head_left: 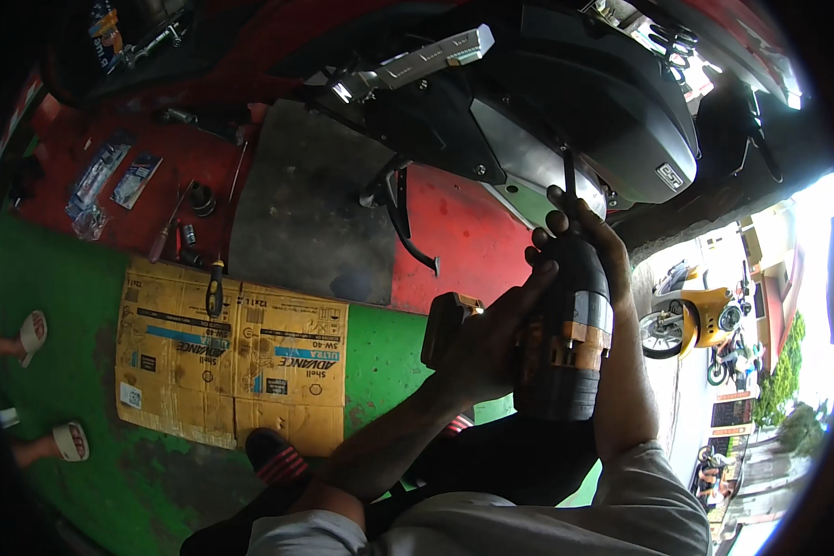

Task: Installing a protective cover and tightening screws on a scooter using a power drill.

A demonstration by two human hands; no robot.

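Note:
A black and orange cordless power driver (565,371) is held up in front of me, its battery jutting out to the left. My left hand (493,345) is closed round its grip. My right hand (608,243) curls round the narrow front end, fingers bunched beside the shaft. From there a long dark bit (570,174) reaches up to a grey metal cover low on a scooter (435,125). The tip lies against or very close to a fastener; contact is not clear. Left of the driver, the scooter's black stand (401,218) points down.
Flattened cardboard (185,371) lies on the green floor. On the red platform are a screwdriver (215,289), a dark socket (202,198) and plastic packets (137,180). Another person's sandalled feet (69,442) are at left. A yellow scooter (704,320) stands outside at right.

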